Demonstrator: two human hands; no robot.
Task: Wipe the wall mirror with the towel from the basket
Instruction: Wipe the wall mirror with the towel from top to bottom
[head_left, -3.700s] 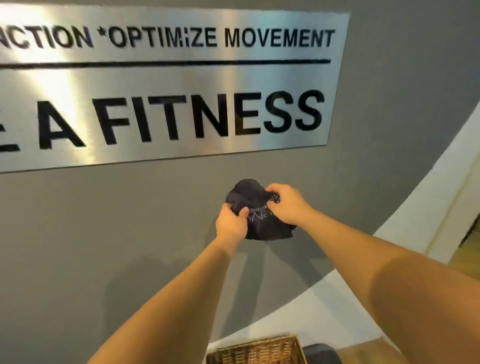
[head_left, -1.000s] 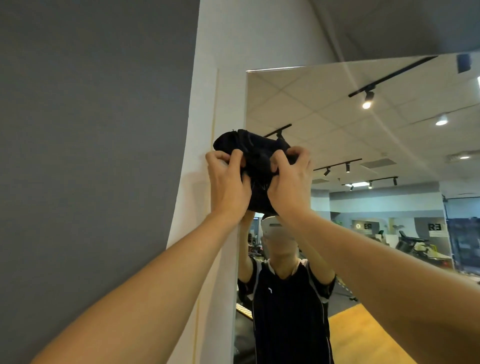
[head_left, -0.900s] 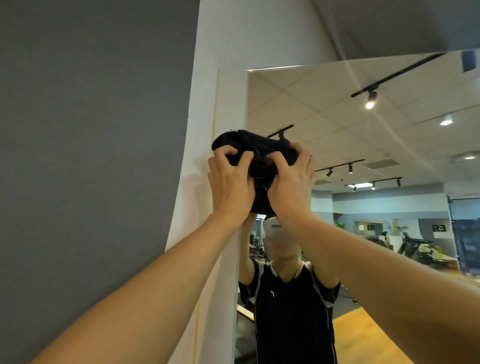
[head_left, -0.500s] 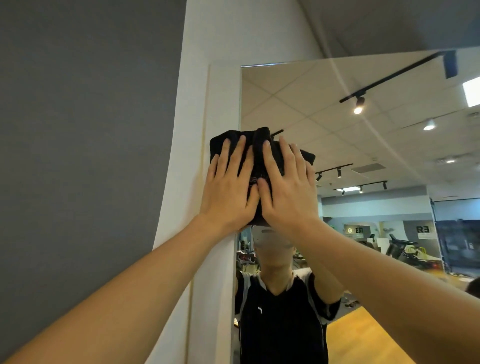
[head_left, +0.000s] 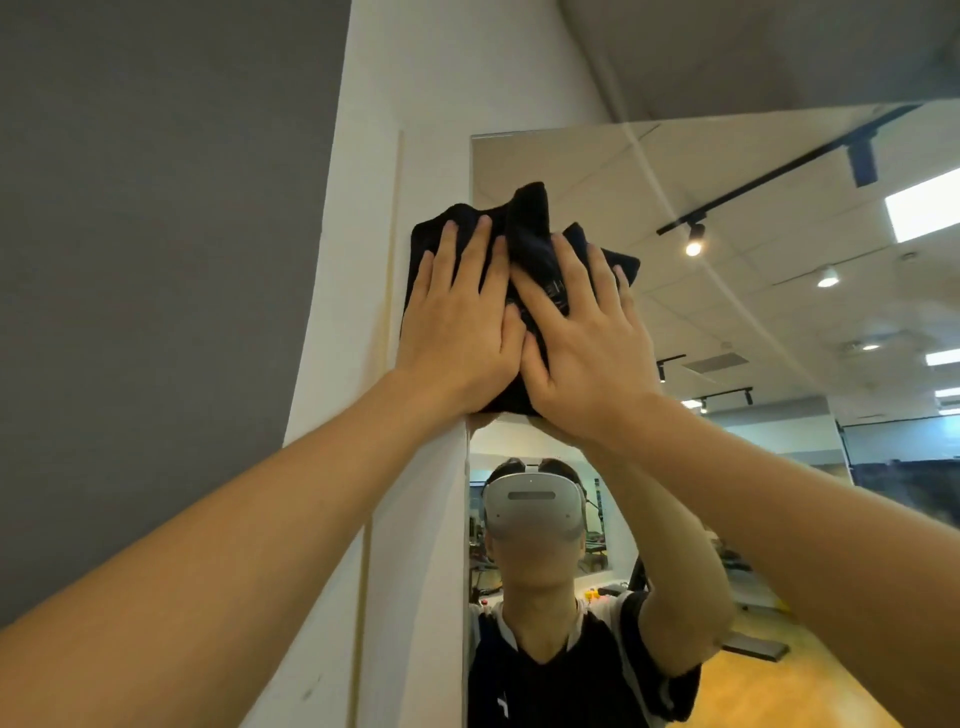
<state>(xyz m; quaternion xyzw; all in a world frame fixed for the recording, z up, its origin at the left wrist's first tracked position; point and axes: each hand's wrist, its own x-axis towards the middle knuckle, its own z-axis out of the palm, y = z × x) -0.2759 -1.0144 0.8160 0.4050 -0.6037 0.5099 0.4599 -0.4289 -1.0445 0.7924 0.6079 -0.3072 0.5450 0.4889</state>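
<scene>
The crumpled black cloth towel (head_left: 524, 234) straddles the left edge of the large frameless wall mirror (head_left: 727, 322), so about half of it, under my left hand (head_left: 457, 332), presses on the white painted wall strip (head_left: 363, 260) rather than on glass. If I rub from here I judge I would mostly polish paint, and the towel could snag on the mirror's edge and bunch further. It is already ridged between my hands, which leaves little flat cloth on the glass; uneven pressure could leave streaks. My arms are stretched high, so my palms could slip off and let the towel drop.

Both hands lie flat with fingers spread, not gripping, pinning the towel against wall and mirror. My right hand (head_left: 587, 338) covers its right half over the glass, near the mirror's upper left corner; the towel shows above and between my fingers.
</scene>
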